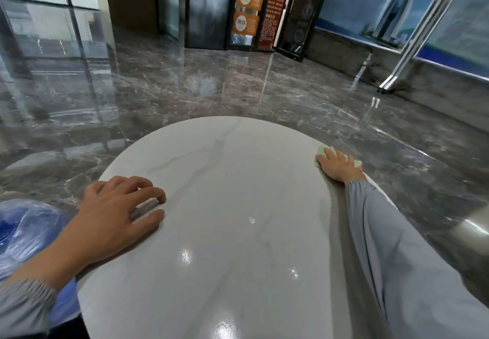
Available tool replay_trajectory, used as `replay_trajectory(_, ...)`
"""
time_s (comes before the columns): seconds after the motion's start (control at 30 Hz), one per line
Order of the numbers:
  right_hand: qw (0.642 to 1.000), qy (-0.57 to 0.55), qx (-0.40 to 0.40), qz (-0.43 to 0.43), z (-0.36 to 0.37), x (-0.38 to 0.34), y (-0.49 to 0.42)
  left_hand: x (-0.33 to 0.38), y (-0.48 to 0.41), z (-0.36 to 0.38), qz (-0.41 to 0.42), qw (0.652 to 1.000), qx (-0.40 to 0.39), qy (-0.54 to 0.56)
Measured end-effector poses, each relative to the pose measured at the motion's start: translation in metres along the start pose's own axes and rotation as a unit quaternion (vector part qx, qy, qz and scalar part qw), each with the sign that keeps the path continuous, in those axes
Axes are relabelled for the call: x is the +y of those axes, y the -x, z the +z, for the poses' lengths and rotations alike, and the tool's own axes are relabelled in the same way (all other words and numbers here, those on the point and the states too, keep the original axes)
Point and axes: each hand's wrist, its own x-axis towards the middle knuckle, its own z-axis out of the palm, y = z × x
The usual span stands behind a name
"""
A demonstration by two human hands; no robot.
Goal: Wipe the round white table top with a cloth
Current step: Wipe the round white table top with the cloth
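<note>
Table top [225,246]: round, white, faint grey veins, glossy.
Left hand [119,214]: rests at left rim, fingers loosely bent, holding nothing.
Plastic bag [23,230]: blue, below left rim.
Right hand [337,166]: fingers flat, pressing down on cloth, not clenched.
Cloth [325,150]: pale green, on far right rim of table top.
Floor [211,92]: dark polished marble.

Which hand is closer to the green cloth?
Right. The right hand presses on the green cloth; the left hand rests at the opposite edge of the table top.
</note>
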Motion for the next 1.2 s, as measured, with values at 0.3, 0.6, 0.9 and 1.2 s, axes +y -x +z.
replay_trajectory(0.3,0.999,-0.020,0.002,0.030,0.003,0.059,0.090,0.002,-0.002,0.000,-0.002,1.000,0.000,-0.011)
replay_trajectory(0.6,0.999,-0.025,-0.002,0.039,0.012,0.091,0.169,0.009,0.002,-0.006,-0.017,0.999,0.002,0.034)
replay_trajectory(0.9,0.999,0.000,0.002,0.033,0.029,0.107,0.245,0.003,-0.002,-0.003,-0.005,1.000,-0.007,0.018)
replay_trajectory(1.2,1.000,-0.015,-0.018,-0.009,0.055,0.067,0.336,0.004,-0.003,-0.001,-0.010,0.999,-0.012,0.047)
